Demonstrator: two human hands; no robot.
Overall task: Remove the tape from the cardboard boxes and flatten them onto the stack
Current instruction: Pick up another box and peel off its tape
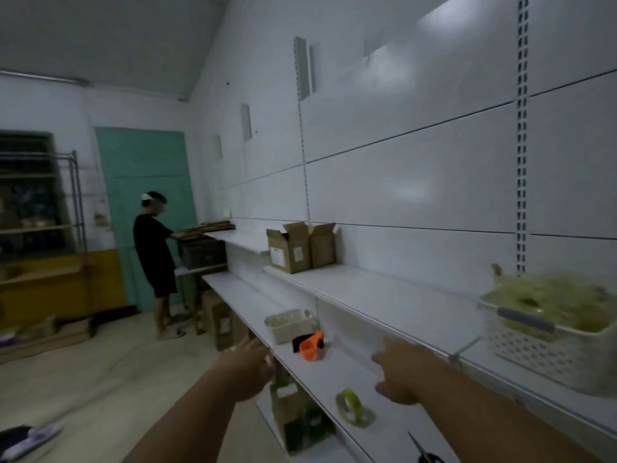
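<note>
At the bottom edge a pair of scissors (425, 452) is cut off by the frame, only the dark handles and a blade tip being shown on the lower shelf (334, 372). Just beyond, a roll of greenish tape (354, 409) is seen lying on that shelf, near the right hand (399, 375), which is stretched out over the shelf with fingers spread and nothing held. The left hand (248, 369) is reached forward at the shelf's front edge, open and empty as well; both hands are blurred by motion. Under the shelf a brown box with something green beside it (293, 416) is partly hidden and hard to make out. Further along the lower shelf an orange tape dispenser (311, 347) is set in front of a small pale basket (292, 324), whose contents cannot be told. At the right, on the upper shelf (384, 289), a white perforated basket (554, 345) is filled with a yellowish-green tangle, possibly removed tape, and is cut off by the frame edge. The cardboard boxes (300, 247), with flaps raised, are stood on the upper shelf against the wall, well apart from both hands. Far off, another person in black (155, 252) is seen at a stack of flattened cardboard (208, 228)
</note>
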